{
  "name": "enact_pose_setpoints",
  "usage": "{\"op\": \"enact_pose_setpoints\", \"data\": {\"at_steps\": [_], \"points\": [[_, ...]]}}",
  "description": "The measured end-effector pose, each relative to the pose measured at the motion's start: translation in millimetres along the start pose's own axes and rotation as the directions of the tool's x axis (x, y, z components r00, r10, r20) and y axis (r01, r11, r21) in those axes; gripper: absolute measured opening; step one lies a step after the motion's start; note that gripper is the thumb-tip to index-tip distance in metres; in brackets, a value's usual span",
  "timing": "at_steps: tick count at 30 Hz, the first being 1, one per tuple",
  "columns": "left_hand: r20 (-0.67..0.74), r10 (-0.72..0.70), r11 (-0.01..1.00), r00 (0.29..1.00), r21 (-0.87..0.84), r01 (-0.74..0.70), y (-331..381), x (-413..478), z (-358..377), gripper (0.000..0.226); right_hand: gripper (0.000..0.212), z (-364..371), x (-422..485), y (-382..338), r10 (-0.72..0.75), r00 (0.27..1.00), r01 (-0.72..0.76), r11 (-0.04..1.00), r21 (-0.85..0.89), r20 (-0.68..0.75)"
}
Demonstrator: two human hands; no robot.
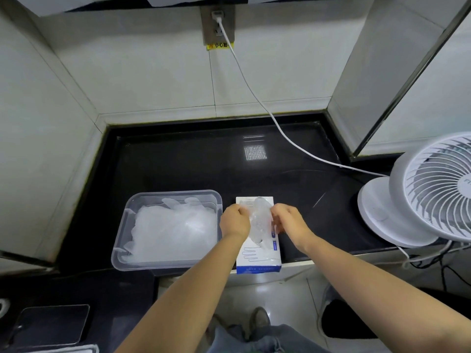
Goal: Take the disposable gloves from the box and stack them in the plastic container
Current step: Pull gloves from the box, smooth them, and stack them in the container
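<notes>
Stretching across the whole view, the black bench (204, 169) carries everything for this task. At its right end stands a white table fan (428, 189), and a white cable (254, 95) runs down from a wall socket and across the bench toward it. On the left side sits the clear plastic container (119, 248). Inside it already lies a pile of translucent gloves (173, 230) that covers most of the bottom. Just beside the container, to its right, the white and blue glove box (257, 261) lies flat at the front edge of the bench.

Above the box, both hands hold one disposable glove (260, 217) between them. The left hand (235, 220) pinches its left edge with curled fingers and the right hand (289, 220) pinches the right edge in the same way, so each grip is closed on the thin film only. Both forearms reach forward from below, and the wrists are nearly level over the middle of the box.

I judge that the step in hand is to free and flatten this glove. To do it well, the hands should pull gently apart so the film opens without tearing, check that no second glove clings to it, then carry it left and lay it flat on the pile.
</notes>
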State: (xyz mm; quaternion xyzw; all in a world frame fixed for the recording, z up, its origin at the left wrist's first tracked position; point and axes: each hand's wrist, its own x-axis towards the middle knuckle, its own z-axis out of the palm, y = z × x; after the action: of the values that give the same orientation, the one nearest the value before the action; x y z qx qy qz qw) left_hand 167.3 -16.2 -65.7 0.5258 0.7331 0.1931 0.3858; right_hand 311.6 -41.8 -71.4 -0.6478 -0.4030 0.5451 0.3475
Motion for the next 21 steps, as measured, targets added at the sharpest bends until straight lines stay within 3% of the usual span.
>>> {"op": "enact_pose_setpoints", "data": {"at_steps": [2,4,7,13,16,19,21], "points": [[0.055,-0.034,0.999,0.998,-0.014,0.035,0,1,3,0.03,0.016,2,0,4,0.036,0.99,-0.031,0.999,-0.043,0.138],[0.115,-0.049,0.998,0.992,-0.023,0.052,-2,2,6,0.026,0.033,7,3,4,0.063,0.984,-0.058,0.998,-0.039,0.169],[0.095,-0.031,0.999,0.995,-0.037,0.035,-4,1,6,0.02,0.026,15,10,4,0.05,0.998,-0.047,0.995,-0.084,0.041],[-0.172,-0.001,0.969,0.985,-0.243,-0.042,10,-3,-8,0.024,0.009,9,17,9,0.107,0.982,-0.12,0.99,-0.076,-0.156],[-0.157,-0.025,0.898,0.987,-0.438,-0.047,17,-1,-10,0.017,0.015,7,20,11,0.112,0.976,-0.133,0.986,-0.102,-0.189],[-0.174,0.044,0.906,0.984,-0.407,-0.113,16,1,-13,0.011,0.016,11,22,11,0.082,0.979,-0.11,0.983,-0.145,-0.186],[-0.076,0.138,0.905,0.988,-0.395,-0.156,15,-4,-17,0.009,0.015,14,22,8,0.065,0.981,-0.093,0.985,-0.147,-0.184]]}}
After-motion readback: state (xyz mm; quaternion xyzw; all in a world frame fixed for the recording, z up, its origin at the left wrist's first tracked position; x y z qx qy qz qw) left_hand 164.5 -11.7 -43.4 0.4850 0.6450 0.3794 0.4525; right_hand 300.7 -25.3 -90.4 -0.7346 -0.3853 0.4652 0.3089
